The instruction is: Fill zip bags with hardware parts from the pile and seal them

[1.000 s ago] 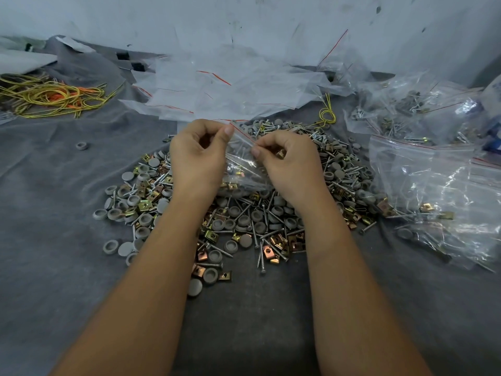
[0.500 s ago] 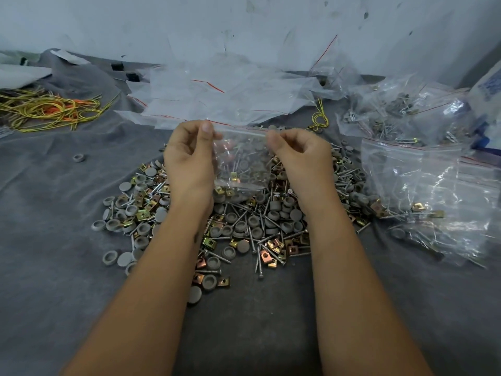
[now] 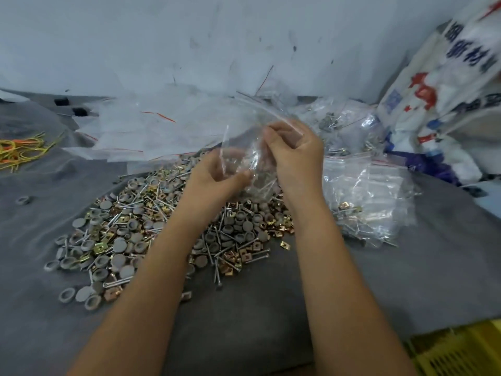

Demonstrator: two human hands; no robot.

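Grey cloth over the work surface, backed by a scuffed pale wall. One pile of hardware parts: grey caps, screws, brass-coloured clips, too many to count. One heap of empty zip bags behind; one heap of filled bags at right; one printed white sack; one yellow crate; one bundle of yellow ties. One clear zip bag held above the pile: left hand pinching its lower edge, right hand curled on its upper part. Half a second ago both hands pinched the top strip level; the bag is now tilted and nearer the filled heap.
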